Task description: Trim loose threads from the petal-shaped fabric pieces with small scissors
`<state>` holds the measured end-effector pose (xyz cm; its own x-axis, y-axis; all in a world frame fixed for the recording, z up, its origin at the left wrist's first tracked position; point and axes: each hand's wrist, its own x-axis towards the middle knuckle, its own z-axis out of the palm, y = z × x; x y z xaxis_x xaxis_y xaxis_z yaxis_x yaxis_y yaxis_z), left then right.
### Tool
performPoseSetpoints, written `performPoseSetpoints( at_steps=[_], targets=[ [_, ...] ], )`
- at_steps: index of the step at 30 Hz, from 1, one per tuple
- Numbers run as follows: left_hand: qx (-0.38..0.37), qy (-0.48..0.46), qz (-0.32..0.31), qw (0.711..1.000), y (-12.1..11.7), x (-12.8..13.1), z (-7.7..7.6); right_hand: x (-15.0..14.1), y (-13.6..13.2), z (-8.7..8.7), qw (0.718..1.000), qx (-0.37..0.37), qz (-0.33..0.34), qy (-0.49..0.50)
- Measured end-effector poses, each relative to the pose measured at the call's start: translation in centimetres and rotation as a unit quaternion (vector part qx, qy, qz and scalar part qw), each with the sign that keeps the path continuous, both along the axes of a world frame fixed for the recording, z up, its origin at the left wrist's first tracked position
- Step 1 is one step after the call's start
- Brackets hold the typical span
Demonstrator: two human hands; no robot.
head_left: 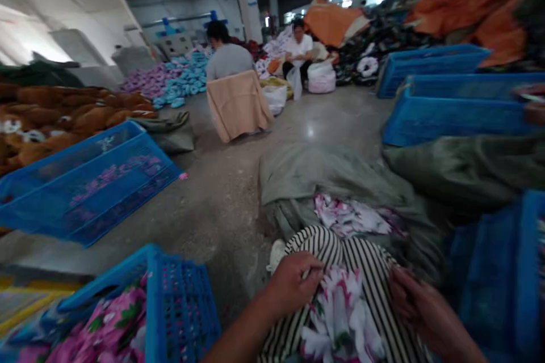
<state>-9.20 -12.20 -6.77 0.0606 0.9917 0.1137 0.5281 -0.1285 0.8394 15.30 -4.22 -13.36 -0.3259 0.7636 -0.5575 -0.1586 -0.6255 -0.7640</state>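
My left hand [293, 282] is closed in a pinch at the upper left edge of a white-and-pink fabric piece [340, 300]. Several such soft, frilled pieces lie bunched on my lap, over black-and-white striped trousers [370, 261]. Off to the right of this bunch, my right hand [411, 298] has its fingers curled together over the striped cloth. It is slightly blurred, and what it holds, if anything, cannot be made out. Just beyond my knees, more white-and-pink pieces [353, 214] spill from the mouth of a grey-green sack [323, 167].
A blue crate [183, 300] of pink pieces stands near left; another blue crate [489, 278] is near right. Farther out are a blue crate [93, 187], brown plush heaps [76, 110] and blue crates [460, 116]. Two people [230, 59] sit ahead by piled goods.
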Motion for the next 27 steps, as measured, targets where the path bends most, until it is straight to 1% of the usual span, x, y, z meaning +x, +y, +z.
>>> performPoseSetpoints(
  at_steps=[2, 3, 6, 8, 10, 11, 12, 14, 16, 18, 19, 20, 22, 24, 25, 27],
  targets=[
    [-0.022, 0.025, -0.027, 0.999, 0.5, 0.8, 0.2, 0.6, -0.7, -0.1, 0.998, -0.025, -0.041, 0.030],
    [-0.028, 0.037, -0.035, 0.998, 0.6, 1.1, 0.2, 0.8, -0.9, -0.1, 0.998, -0.024, -0.051, 0.028],
    [-0.023, 0.071, -0.038, 0.996, 0.3, 2.1, 0.3, 1.8, -1.7, 0.3, 0.998, -0.021, -0.052, 0.008],
    [-0.007, 0.082, -0.041, 0.996, -0.1, 2.8, 0.7, 2.4, -2.1, 0.7, 0.999, -0.005, -0.051, -0.007],
    [0.003, 0.080, -0.076, 0.994, -0.6, 3.3, 1.4, 2.7, -2.4, 1.3, 0.998, 0.034, -0.031, -0.041],
    [0.003, 0.075, -0.098, 0.992, -0.9, 3.5, 1.8, 2.6, -2.7, 1.6, 0.996, 0.068, -0.003, -0.059],
    [0.000, 0.066, -0.119, 0.991, -1.2, 3.7, 2.1, 2.5, -3.0, 1.9, 0.991, 0.107, 0.040, -0.074],
    [-0.012, 0.048, -0.155, 0.987, -1.7, 4.0, 2.5, 1.9, -3.6, 2.4, 0.968, 0.183, 0.141, -0.097],
    [-0.033, 0.055, -0.189, 0.980, -2.1, 4.2, 2.4, 1.0, -4.2, 2.6, 0.934, 0.244, 0.228, -0.124],
    [-0.059, 0.100, -0.208, 0.971, -2.2, 4.3, 1.8, 0.4, -4.5, 2.7, 0.910, 0.279, 0.263, -0.156],
    [-0.070, 0.127, -0.207, 0.968, -2.2, 4.4, 1.3, 0.3, -4.4, 2.7, 0.906, 0.287, 0.264, -0.165],
    [-0.077, 0.150, -0.202, 0.965, -2.2, 4.5, 0.9, 0.3, -4.2, 2.7, 0.909, 0.287, 0.254, -0.163],
    [-0.082, 0.166, -0.194, 0.963, -2.1, 4.7, 0.1, 0.9, -3.6, 2.8, 0.929, 0.266, 0.217, -0.137],
    [-0.081, 0.144, -0.179, 0.970, -1.9, 4.8, -0.3, 1.7, -2.8, 3.1, 0.950, 0.245, 0.171, -0.091],
    [-0.083, 0.125, -0.160, 0.976, -1.7, 4.9, -0.3, 2.1, -2.5, 3.3, 0.960, 0.229, 0.147, -0.069],
    [-0.083, 0.077, -0.092, 0.989, -1.2, 5.0, 0.1, 2.4, -2.0, 3.6, 0.977, 0.181, 0.108, -0.031]
  ],
)
